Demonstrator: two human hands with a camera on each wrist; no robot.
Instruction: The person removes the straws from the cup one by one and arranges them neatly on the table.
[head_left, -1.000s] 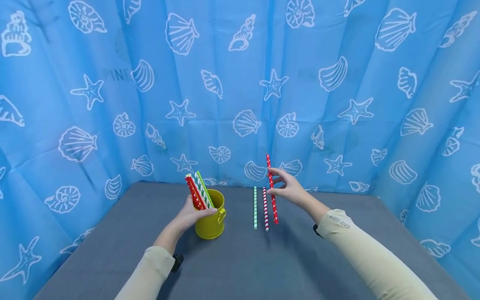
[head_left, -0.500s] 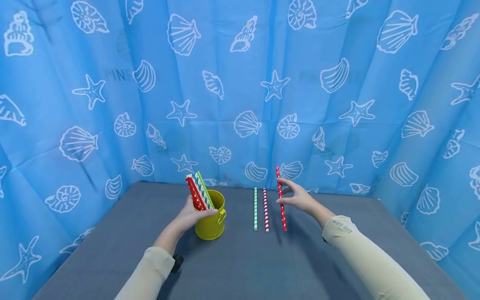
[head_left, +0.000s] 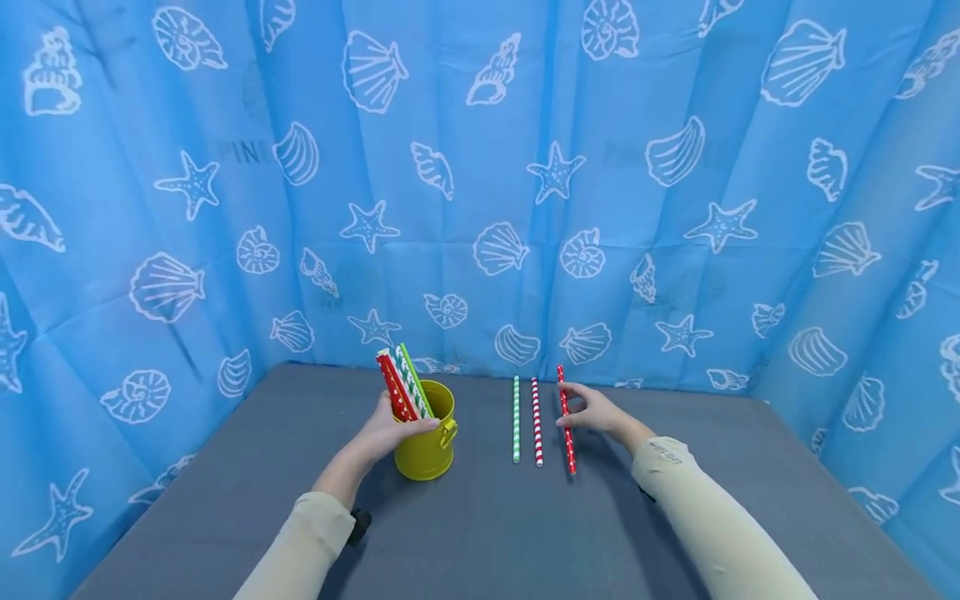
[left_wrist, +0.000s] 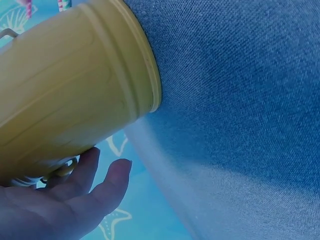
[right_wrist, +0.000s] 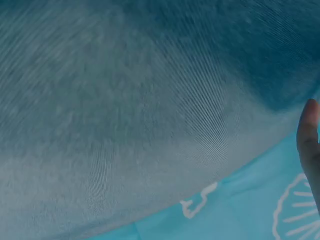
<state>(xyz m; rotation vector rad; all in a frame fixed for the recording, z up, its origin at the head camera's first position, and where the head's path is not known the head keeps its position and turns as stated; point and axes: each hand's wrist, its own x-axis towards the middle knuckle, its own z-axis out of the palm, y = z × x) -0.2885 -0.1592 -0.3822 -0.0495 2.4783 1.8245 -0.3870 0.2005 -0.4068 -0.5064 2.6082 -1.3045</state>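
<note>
Toward the back of the gray surface point(head_left: 480, 533), we are pinching a red dotted straw point(head_left: 565, 405) between the thumb and fingers of our right hand point(head_left: 600, 412), just right of a red-striped straw point(head_left: 537, 422) and a green-striped straw point(head_left: 516, 419) lying apart. Farther left, we are gripping a yellow bucket point(head_left: 423, 454) with our left hand point(head_left: 386, 433), thumb across its rim, while a bundle of straws point(head_left: 408, 382) is leaning inside and sticking out.
</note>
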